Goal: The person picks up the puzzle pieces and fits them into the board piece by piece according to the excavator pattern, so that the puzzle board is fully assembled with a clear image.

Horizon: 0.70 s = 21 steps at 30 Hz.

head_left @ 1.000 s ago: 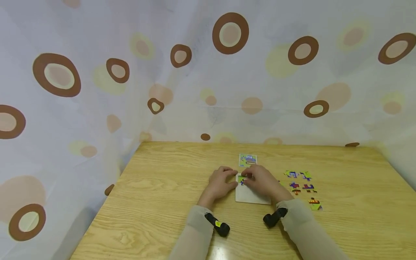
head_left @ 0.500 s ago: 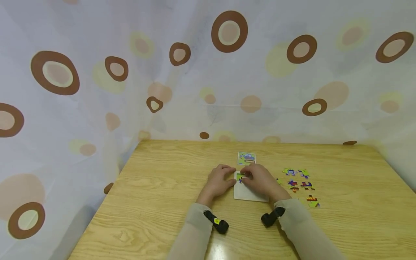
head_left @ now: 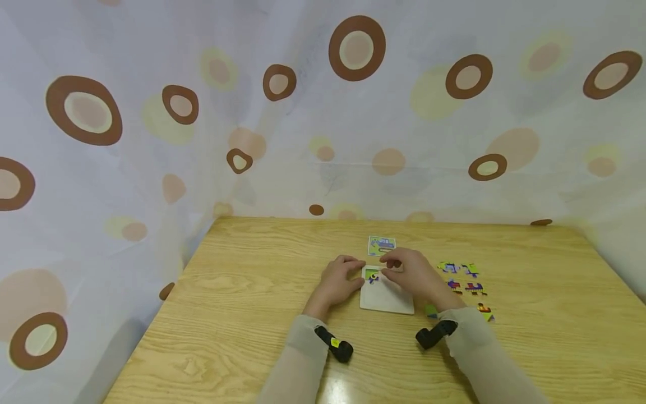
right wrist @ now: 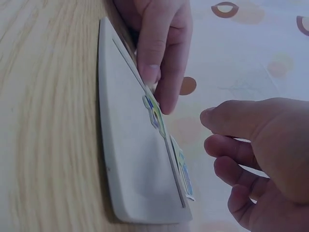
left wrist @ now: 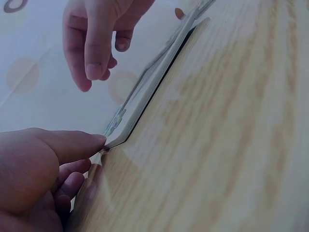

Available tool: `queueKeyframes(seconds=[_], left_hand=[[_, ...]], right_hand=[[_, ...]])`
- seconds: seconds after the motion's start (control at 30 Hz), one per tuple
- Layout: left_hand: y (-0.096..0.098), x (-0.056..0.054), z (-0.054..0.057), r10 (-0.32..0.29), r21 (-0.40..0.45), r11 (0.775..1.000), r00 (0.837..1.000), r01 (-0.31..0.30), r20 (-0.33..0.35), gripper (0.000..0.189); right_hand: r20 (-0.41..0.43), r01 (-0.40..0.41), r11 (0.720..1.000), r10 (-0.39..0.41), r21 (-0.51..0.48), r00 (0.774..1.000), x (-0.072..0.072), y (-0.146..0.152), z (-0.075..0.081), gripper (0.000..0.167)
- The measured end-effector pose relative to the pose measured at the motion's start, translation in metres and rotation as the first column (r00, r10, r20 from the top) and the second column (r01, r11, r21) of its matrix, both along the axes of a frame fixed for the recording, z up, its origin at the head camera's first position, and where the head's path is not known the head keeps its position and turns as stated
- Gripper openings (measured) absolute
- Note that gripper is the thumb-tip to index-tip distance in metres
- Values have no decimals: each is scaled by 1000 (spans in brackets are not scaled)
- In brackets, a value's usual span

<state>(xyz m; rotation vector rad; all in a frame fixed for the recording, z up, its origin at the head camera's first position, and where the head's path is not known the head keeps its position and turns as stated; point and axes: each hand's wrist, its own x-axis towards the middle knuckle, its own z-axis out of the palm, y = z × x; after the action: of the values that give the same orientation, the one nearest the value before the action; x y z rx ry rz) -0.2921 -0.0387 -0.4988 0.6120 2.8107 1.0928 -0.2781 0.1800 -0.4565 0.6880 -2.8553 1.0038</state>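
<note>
Two bare hands are at a white puzzle tray (head_left: 386,300) on the wooden counter (head_left: 242,325) in the head view: the left hand (head_left: 340,279) touches the tray's left edge, seemingly to steady it, while the right hand (head_left: 413,274) hovers above it. One colourful piece (head_left: 373,276) sits in the far left corner; a picture card (head_left: 382,244) lies just beyond, probably for easy viewing, and loose pieces (head_left: 474,288) are spread rightward, likely within handy reach. In the left wrist view, the left thumb lies straight against the tray's edge, other fingers loosely bent. In the right wrist view, the right fingers are parted, relaxed, holding nothing
</note>
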Motion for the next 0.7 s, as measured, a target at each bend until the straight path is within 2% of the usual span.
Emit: queueKeyframes(seconds=[0.33,0.7], left_hand=[[1,1,0,14,10,1000,1000,-14,5,40],[2,-1,-3,19,20,1000,1000,-19,8,39]], right_hand=[[-70,38,999,-39,-8,997,6,28,6,24],[-41,93,996,-93,-8,995,6,61,3,28]])
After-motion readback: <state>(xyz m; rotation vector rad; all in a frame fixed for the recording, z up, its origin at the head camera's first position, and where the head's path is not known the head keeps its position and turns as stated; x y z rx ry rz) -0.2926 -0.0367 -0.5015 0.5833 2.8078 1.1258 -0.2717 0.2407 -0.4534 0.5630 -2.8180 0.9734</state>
